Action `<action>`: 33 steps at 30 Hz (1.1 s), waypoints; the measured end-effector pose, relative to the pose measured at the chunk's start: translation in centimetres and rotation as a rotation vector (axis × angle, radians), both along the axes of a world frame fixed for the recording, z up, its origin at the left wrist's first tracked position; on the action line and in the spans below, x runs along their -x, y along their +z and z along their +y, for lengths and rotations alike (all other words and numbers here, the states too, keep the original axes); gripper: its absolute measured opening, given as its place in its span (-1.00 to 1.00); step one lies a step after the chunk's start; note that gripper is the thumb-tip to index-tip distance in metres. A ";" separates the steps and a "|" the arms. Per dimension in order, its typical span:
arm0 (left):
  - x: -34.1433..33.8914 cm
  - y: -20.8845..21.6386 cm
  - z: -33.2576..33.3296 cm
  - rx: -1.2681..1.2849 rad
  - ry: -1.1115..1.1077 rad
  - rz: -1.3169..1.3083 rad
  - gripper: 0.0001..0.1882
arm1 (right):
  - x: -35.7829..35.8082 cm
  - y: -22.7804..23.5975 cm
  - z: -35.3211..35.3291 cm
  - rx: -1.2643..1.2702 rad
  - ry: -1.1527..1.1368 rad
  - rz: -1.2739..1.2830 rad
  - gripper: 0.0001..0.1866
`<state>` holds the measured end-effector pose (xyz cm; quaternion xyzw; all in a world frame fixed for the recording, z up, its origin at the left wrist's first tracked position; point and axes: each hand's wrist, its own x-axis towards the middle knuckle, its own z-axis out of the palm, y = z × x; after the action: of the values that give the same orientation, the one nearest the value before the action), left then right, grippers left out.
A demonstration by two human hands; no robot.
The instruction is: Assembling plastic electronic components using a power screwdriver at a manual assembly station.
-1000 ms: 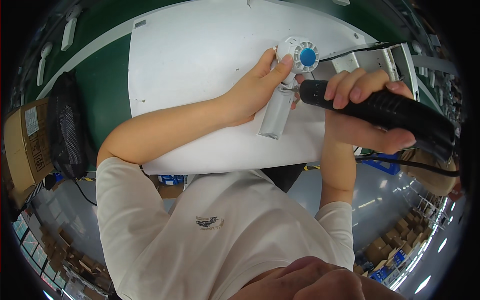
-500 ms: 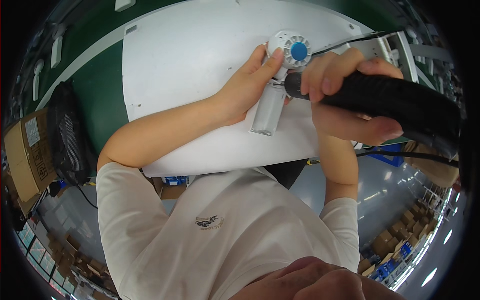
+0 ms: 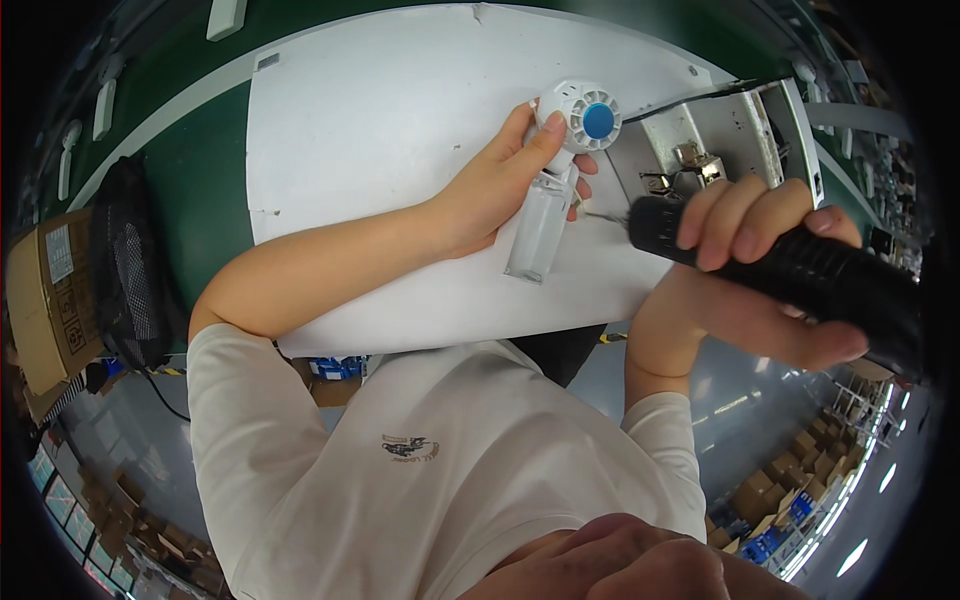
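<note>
My left hand [image 3: 510,165] grips a small white handheld fan [image 3: 566,100] just below its round, slotted head, which has a blue disc in the middle. The fan's pale handle [image 3: 538,235] slants down toward me, with its long inner side facing up. In my right hand [image 3: 755,240] is a black electric screwdriver [image 3: 815,275], fingers wrapped round its body. Its thin bit points left at the fan, and a gap separates the tip from the handle. The fingertips of my left hand show past the fan's right side.
A white board [image 3: 370,150] covers the green bench [image 3: 205,140]. At the right stands a metal box-like fixture [image 3: 740,130] with small metal parts inside. A black mesh bag [image 3: 135,260] and a cardboard box [image 3: 50,300] are at the far left.
The screwdriver has drawn back to the right and down, so its bit is off the fan's handle. The metal fixture shows more. My left hand keeps its hold on the fan.
</note>
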<state>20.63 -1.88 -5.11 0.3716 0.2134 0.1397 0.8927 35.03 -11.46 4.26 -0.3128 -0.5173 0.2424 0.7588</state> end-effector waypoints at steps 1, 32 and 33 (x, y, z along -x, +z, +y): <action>0.3 0.0 0.2 -0.002 0.020 -0.007 -0.52 | 0.6 -0.7 0.9 -0.021 0.023 0.002 -0.21; -0.1 0.4 0.4 0.033 -0.018 -0.005 -0.52 | -1.3 -0.3 0.4 -0.030 -0.205 -0.176 -0.29; -0.2 0.4 0.4 0.038 -0.024 -0.006 -0.53 | -0.8 -0.1 0.4 -0.054 -0.194 -0.184 -0.29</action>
<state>20.81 -1.44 -4.67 0.3568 0.2088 0.1260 0.9018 35.81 -11.11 4.17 -0.3616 -0.5583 0.1241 0.7363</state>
